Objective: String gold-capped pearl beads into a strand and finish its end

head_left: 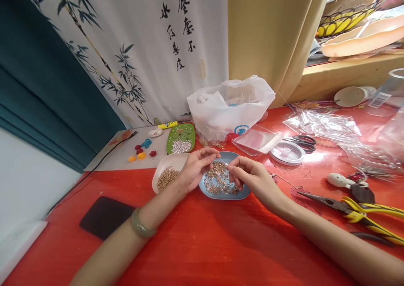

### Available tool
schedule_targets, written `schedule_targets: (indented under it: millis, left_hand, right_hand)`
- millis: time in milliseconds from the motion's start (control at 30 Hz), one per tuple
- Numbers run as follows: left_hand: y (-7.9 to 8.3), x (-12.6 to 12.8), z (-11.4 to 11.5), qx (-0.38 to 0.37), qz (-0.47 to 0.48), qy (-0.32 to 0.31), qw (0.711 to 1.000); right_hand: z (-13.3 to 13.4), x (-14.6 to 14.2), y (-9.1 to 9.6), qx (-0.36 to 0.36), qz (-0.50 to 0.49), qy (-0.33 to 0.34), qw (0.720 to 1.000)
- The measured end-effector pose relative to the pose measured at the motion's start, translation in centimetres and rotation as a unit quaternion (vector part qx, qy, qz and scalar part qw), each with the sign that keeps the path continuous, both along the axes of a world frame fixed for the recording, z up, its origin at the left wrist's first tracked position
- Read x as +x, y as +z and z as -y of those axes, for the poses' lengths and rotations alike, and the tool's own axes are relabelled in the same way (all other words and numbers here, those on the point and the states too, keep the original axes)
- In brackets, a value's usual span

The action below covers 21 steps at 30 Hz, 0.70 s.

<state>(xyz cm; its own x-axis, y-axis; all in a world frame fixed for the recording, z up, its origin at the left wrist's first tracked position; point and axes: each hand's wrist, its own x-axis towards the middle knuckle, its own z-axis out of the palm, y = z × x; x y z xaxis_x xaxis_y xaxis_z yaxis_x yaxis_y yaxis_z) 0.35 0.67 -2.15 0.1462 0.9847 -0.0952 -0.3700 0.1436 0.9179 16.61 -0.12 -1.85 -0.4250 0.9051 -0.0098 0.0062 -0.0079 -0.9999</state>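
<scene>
A blue dish (221,193) full of small gold-coloured metal findings sits on the red table (205,244). Both my hands hover over it. My left hand (197,166), with a green bangle on its wrist, pinches its fingertips above the dish's left rim, on something too small to name. My right hand (252,176) reaches in from the right, fingers curled and pinched into the pile of findings. Next to the left hand a white dish (167,174) holds small gold beads.
A green leaf-shaped dish of white pearls (180,139), a white plastic bag (230,105), a clear box (257,140), a thread spool (287,153), scissors (304,143) and yellow-handled pliers (356,208) surround the work spot. A dark pad (105,216) lies at left.
</scene>
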Motion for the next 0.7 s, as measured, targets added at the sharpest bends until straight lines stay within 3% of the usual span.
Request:
schedule_targets:
  millis: [700]
  left_hand:
    - [0.13, 0.12, 0.04, -0.010, -0.002, 0.010, 1.000]
  right_hand:
    - [-0.03, 0.03, 0.28, -0.007, 0.002, -0.005, 1.000]
